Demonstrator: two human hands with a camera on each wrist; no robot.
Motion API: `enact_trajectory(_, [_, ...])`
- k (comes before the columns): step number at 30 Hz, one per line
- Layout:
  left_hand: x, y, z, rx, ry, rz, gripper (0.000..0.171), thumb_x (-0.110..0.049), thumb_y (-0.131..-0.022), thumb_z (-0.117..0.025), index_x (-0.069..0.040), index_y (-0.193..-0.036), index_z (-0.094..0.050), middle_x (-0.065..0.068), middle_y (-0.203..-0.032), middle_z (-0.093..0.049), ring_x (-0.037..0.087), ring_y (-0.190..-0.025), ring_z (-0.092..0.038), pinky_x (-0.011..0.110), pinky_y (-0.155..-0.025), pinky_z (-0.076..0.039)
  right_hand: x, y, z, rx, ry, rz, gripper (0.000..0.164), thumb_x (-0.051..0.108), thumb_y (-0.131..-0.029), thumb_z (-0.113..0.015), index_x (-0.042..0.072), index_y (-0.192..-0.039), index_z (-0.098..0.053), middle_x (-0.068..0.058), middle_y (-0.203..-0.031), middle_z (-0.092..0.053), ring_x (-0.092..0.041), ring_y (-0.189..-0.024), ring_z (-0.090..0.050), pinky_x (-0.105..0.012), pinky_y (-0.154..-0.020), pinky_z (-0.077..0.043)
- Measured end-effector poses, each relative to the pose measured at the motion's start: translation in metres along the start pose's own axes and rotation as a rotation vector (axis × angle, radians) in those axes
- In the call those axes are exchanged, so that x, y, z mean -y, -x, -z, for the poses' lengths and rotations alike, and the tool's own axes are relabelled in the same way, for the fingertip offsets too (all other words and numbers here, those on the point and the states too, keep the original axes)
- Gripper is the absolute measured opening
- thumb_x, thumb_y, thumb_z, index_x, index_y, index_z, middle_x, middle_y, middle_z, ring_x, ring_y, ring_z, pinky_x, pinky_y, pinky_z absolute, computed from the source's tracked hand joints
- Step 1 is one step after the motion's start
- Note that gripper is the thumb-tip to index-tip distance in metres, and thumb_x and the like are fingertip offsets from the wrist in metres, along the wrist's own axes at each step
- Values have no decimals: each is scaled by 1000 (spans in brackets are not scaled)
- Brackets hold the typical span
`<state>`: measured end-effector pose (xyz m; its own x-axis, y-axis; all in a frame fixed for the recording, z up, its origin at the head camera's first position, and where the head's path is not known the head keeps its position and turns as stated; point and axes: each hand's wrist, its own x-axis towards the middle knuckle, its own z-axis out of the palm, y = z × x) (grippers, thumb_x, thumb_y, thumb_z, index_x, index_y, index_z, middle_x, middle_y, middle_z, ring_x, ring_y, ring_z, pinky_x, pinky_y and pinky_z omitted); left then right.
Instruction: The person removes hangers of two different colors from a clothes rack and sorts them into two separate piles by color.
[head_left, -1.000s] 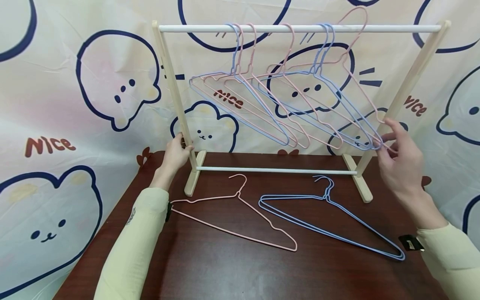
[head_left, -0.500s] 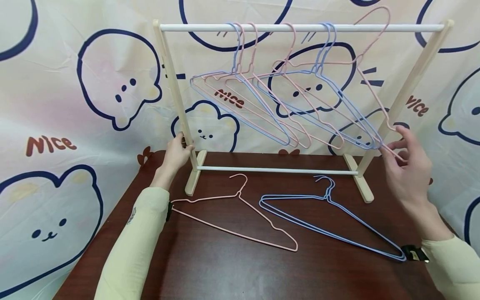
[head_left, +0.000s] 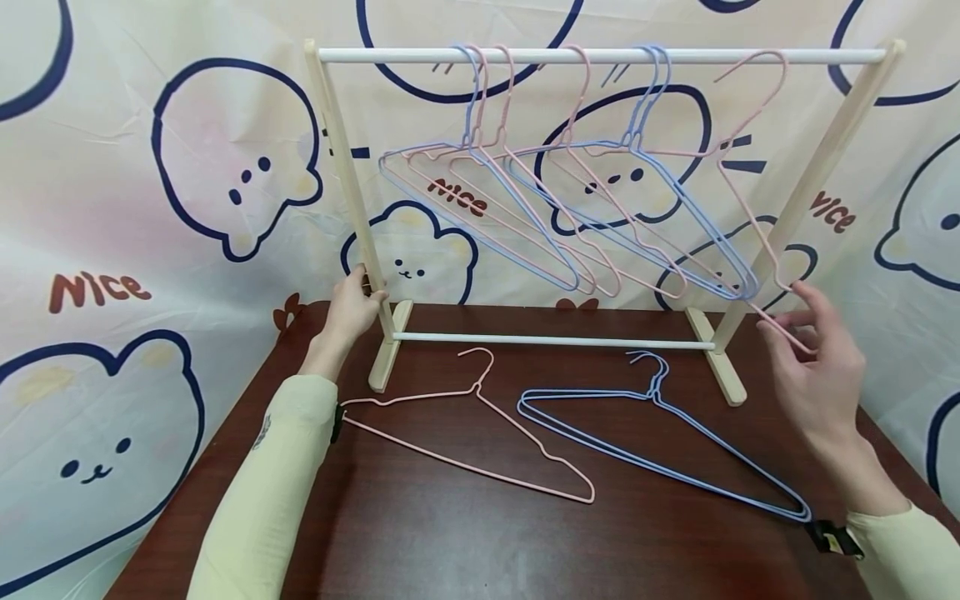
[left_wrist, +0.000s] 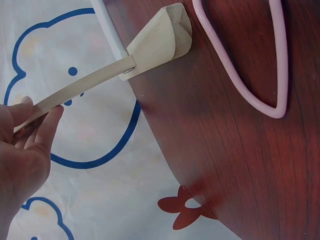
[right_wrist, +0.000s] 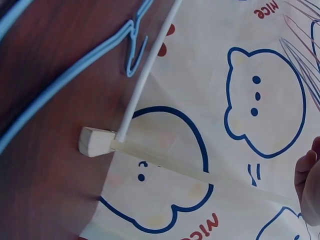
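My left hand (head_left: 352, 308) holds the left post (head_left: 343, 167) of a small wooden clothes rack; in the left wrist view, thumb and fingers lie on either side of that post (left_wrist: 80, 86). At the right, my right hand (head_left: 821, 375) pinches the lower right corner of a pink clothes hanger (head_left: 723, 148). This hanger's hook is level with the white top rail (head_left: 412, 56); whether it bears on the rail I cannot tell. Only part of the right hand (right_wrist: 309, 185) shows at the right wrist view's edge.
Several pink and blue hangers (head_left: 472, 146) hang along the rail. On the brown table (head_left: 450, 542), a pink hanger (head_left: 477, 387) lies left and blue hangers (head_left: 656, 393) lie right, before the rack's lower bar (head_left: 555, 340). A patterned cloth (head_left: 240, 167) stands behind.
My right hand has moved right and then down with the pink hanger. Its hook has come down from above the rail to the rail's height. The left hand has stayed on the post.
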<state>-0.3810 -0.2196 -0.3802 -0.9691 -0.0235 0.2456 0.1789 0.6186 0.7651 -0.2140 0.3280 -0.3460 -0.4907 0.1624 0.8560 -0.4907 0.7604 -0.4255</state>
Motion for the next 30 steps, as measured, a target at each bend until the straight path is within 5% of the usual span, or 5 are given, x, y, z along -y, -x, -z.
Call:
enact_trajectory(18, [-1, 0, 1, -4, 3, -5, 42, -5, -100, -56, 4, -139, -44, 26, -132, -58, 42, -120, -60, 52, -93, -57, 11, 36, -1, 140, 26, -198, 61, 0, -88, -72, 21, -143, -54, 27, -92, -55, 10, -65, -49, 0, -58, -39])
enact_trajectory(30, [0, 1, -1, -11, -1, -14, 41, -5, -99, -57, 3, -138, -45, 26, -132, -59, 42, -119, -60, 52, -93, -57, 15, 58, -10, 248, -2, -247, 64, -1, -85, -75, 18, -143, -54, 23, -91, -56, 11, -69, -53, 3, -69, -45])
